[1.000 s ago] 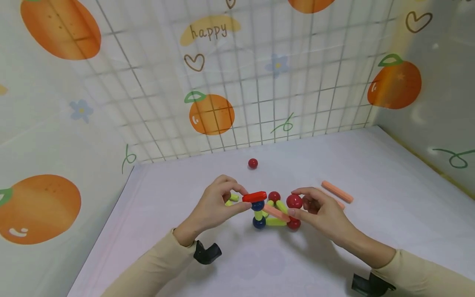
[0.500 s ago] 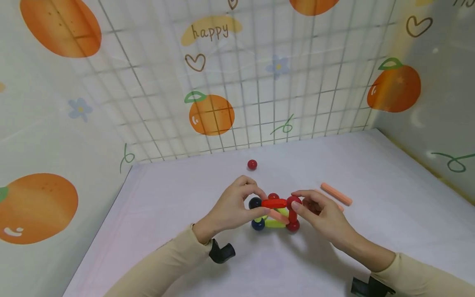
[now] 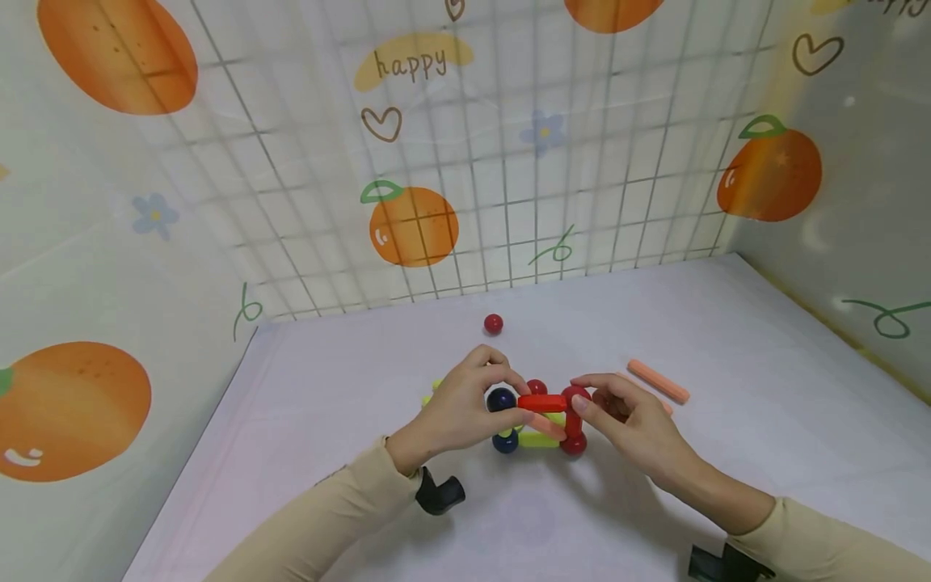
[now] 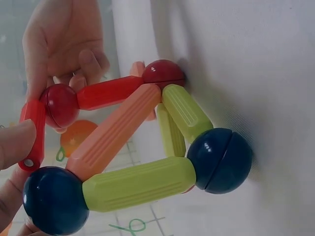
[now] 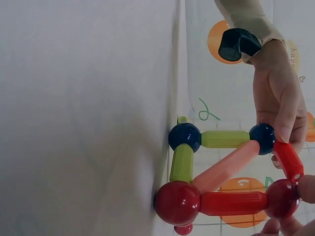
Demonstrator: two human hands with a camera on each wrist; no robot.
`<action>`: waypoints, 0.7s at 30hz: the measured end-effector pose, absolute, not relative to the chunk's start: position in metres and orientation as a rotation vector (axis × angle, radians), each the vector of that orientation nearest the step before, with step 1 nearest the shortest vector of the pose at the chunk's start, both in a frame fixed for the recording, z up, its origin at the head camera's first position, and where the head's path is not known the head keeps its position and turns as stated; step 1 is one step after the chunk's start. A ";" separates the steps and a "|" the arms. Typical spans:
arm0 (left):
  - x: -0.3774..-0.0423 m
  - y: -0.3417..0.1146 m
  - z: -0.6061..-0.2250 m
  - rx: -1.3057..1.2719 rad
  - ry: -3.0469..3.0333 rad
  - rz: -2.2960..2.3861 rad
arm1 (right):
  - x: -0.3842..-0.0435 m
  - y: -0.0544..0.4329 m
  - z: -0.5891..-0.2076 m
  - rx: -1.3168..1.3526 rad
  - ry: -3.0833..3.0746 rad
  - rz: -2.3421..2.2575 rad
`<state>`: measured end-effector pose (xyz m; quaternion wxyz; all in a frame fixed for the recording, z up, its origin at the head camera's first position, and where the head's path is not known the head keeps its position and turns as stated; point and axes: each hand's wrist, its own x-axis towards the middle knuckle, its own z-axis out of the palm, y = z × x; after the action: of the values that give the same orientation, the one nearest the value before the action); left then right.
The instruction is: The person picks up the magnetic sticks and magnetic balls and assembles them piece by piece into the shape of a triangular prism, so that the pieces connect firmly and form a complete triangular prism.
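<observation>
A frame of magnetic sticks and balls stands on the table. Its front has two blue balls (image 4: 220,161) on the left and red balls (image 5: 177,203) on the right. Lime sticks (image 4: 140,183) form the left and bottom sides, and a salmon stick (image 4: 115,130) runs diagonally. My left hand (image 3: 465,404) pinches a red stick (image 3: 541,402) lying across the top, beside the upper blue ball (image 4: 55,200). The stick's other end meets the upper red ball (image 5: 282,198), which my right hand (image 3: 640,420) holds between thumb and fingers. An upright red stick (image 5: 234,203) stands below that ball.
A loose red ball (image 3: 493,324) lies farther back on the table (image 3: 349,356). Salmon sticks (image 3: 658,381) lie to the right, one partly behind my right hand. Lime pieces (image 3: 427,399) peek out behind my left hand. A printed curtain (image 3: 305,162) surrounds the table.
My left hand has moved right with the red stick, which now bridges toward the upper red ball. My right hand's ball has come onto the upright red stick.
</observation>
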<state>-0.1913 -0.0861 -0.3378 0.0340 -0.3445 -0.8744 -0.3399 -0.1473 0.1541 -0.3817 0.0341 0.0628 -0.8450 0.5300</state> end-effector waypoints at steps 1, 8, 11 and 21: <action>-0.192 -0.086 -0.338 -1.059 -2.691 -1.046 | -0.147 0.154 -0.382 0.191 -2.600 1.626; -0.194 -0.085 -0.340 -1.056 -2.698 -1.041 | -0.147 0.155 -0.381 0.176 -2.608 1.607; -0.195 -0.086 -0.340 -1.042 -2.709 -1.049 | -0.147 0.155 -0.381 0.180 -2.607 1.611; -0.194 -0.086 -0.342 -1.020 -2.716 -1.048 | -0.147 0.155 -0.382 0.197 -2.600 1.616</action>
<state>-0.1938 -0.0860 -0.3416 0.0282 -0.3306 -0.8801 -0.3397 -0.1466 0.1548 -0.3819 0.0369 0.0641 -0.8470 0.5263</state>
